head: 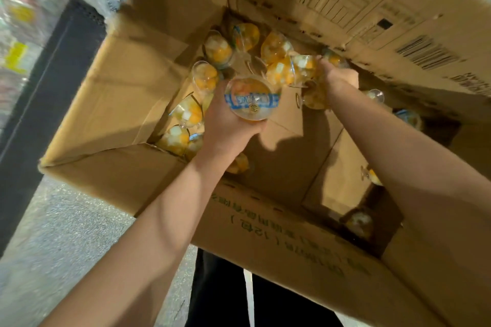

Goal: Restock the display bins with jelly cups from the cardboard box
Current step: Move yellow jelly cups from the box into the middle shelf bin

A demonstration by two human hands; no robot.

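Observation:
An open cardboard box (265, 236) fills most of the view, with several clear jelly cups (218, 50) of yellow and white fruit lying along its far and left inner sides. My left hand (225, 127) grips one jelly cup (252, 99), its blue-and-white lid facing me, lifted above the box floor. My right hand (337, 75) reaches deeper into the box and its fingers curl round another jelly cup (304, 70) among the pile. A few more cups lie near the right inner wall, partly hidden by my right forearm.
The box flaps (345, 8) stand up at the far side and fold out at the left. A dark shelf edge (39, 93) and blurred packaged goods sit at the left. Grey speckled floor (66, 233) lies below, with my dark trousers under the box.

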